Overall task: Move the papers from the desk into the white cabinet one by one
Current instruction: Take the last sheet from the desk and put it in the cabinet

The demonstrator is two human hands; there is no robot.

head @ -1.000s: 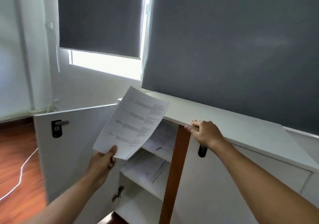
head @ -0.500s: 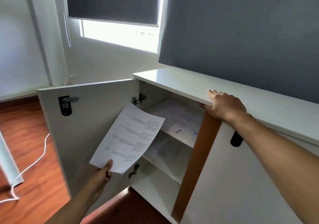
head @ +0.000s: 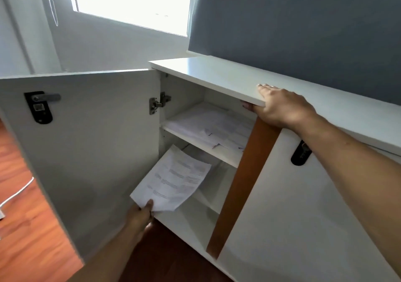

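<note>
Head view: a person leans over a low white cabinet under a grey blind, with its left door swung wide open.
Landmark: the cabinet's wooden upright edge, which runs down the middle of the open front.
Left hand: low and left of the upright edge, pinching the near corner of one printed sheet, thumb on top.
Sheet of paper: tilted, its far end reaching into the lower compartment left of the upright edge; I cannot tell whether it touches the shelf there.
Right hand: just above the upright edge, gripping the front lip of the cabinet top, fingers flat on top and thumb underneath.
Upper shelf: left of the upright edge, carrying a loose layer of other papers.
Right door: closed, right of the upright edge, with a black handle near its top.
Floor: reddish wood, far left of the upright edge, with a white cable lying on it.
</note>
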